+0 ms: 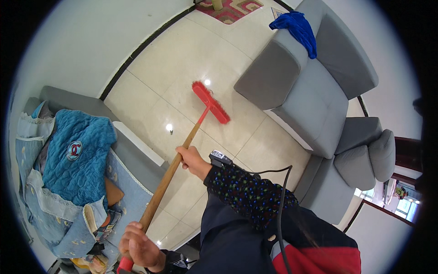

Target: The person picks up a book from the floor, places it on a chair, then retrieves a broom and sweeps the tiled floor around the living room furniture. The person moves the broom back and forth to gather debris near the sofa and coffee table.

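Note:
A broom with a red head (211,102) and a long wooden handle (166,181) slants across the view. Its head is down at the cream tile floor (236,144), with a little dark fluff at its far edge. My right hand (193,160) is wrapped around the handle about midway. Lower down, my left hand (140,245) grips near the handle's end, just above a red end cap (125,265). A small dark scrap (171,132) lies on the tiles left of the broom head.
Grey sofa sections (314,102) stand at the right, with a blue cloth (299,29) over one. At the left, a sofa carries a quilted blue cover (80,154) and bedding. A patterned rug (232,10) lies at the far end. A black cable (282,205) hangs by my right arm.

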